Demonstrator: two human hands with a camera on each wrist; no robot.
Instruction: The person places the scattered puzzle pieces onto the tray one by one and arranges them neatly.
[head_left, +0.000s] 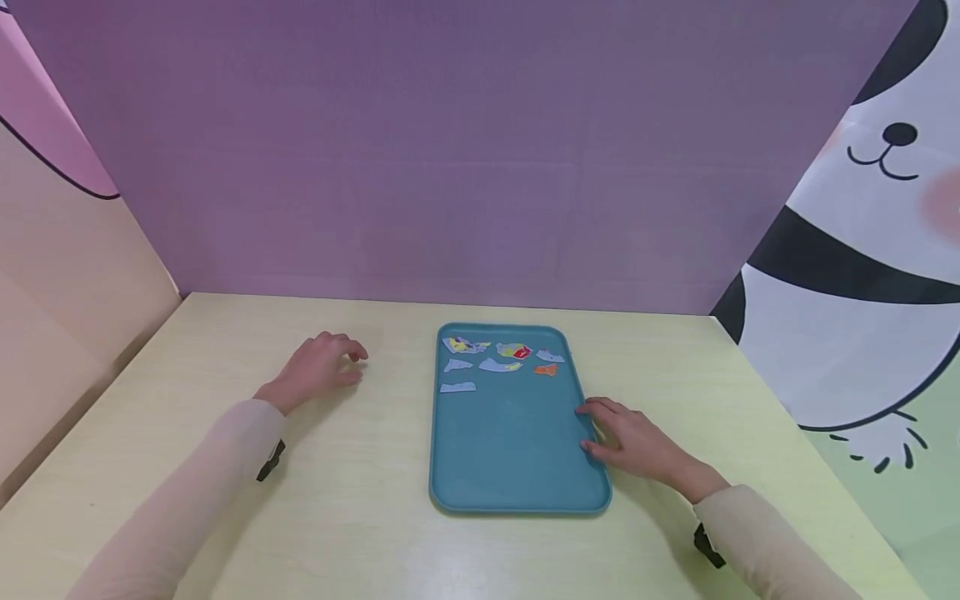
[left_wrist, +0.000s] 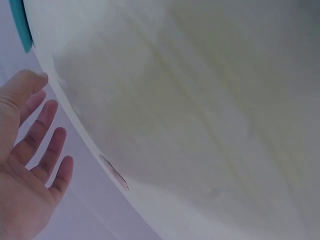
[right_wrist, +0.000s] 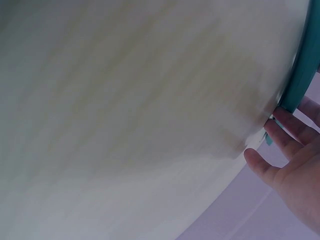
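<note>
A blue-green tray point(head_left: 517, 458) lies on the table, its long sides running away from me. My right hand point(head_left: 637, 442) touches its right rim, with loosely bent fingers and the thumb against the edge. In the right wrist view, fingertips of that hand point(right_wrist: 300, 170) meet the tray's side point(right_wrist: 302, 60). At the tray's far end lie several small flat scraps, apparently paper: a yellow-patterned one point(head_left: 467, 345), one with red point(head_left: 514, 351), an orange one point(head_left: 546, 369) and a pale strip point(head_left: 457, 387). Left of the tray, my left hand point(head_left: 318, 371) hovers with relaxed fingers, holding nothing.
A pale wood-look table point(head_left: 360, 517) carries the tray. Behind its far edge stands a purple wall point(head_left: 450, 167). A panda picture point(head_left: 862, 333) covers the right wall, and a pale wall point(head_left: 67, 317) borders the left side.
</note>
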